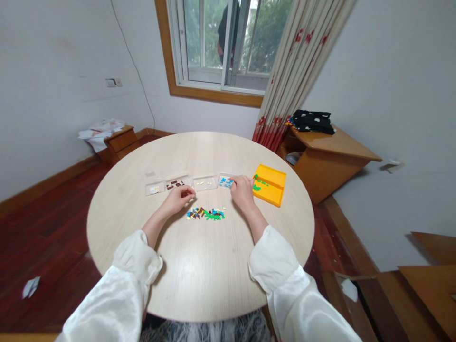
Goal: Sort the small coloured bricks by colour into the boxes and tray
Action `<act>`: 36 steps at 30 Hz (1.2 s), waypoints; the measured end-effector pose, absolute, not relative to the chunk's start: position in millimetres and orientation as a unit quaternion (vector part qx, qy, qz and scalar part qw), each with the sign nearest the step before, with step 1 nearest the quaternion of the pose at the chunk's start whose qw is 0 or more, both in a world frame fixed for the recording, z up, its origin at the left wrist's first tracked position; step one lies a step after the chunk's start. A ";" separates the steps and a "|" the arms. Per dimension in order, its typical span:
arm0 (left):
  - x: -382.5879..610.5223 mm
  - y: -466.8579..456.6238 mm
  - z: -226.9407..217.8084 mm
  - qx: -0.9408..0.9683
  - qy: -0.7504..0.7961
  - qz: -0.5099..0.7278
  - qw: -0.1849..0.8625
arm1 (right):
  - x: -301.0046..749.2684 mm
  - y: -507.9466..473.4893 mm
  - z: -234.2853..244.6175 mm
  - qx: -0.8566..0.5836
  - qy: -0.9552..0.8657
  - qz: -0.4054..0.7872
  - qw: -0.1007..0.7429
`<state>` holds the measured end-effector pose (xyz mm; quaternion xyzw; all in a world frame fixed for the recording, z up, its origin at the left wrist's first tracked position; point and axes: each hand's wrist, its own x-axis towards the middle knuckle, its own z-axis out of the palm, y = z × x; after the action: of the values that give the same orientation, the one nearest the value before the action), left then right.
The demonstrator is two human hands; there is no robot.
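Bricks (214, 216) lie in a mixed heap on our counter (203, 266). Our left hand (179, 198), fingertips drawn narrow, hovers near a clear tray (213, 186); our right hand (243, 191) curls beside blue pieces (224, 181). Whether either holds one, we cannot tell. Light, low pinches probably suit us best.

On the table (201, 270), a pile of pieces (205, 214) lies in front of a row of four boxes (204, 188) with more pieces in them. Right of the row lies a two-compartment tray (273, 194). Behind the table is a window (203, 42); at its right, a curtain (295, 61).
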<state>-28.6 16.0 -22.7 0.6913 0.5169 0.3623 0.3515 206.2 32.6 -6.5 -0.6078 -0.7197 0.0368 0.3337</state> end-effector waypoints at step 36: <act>-19.6 11.2 -16.6 0.620 0.449 0.428 0.481 | 156.5 6.4 -17.4 -0.376 -0.843 0.135 0.359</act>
<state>-19.6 11.2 -16.6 0.6195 0.4487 0.4279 0.4814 156.5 6.4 -17.4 -0.3762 -0.8432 0.1354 0.3593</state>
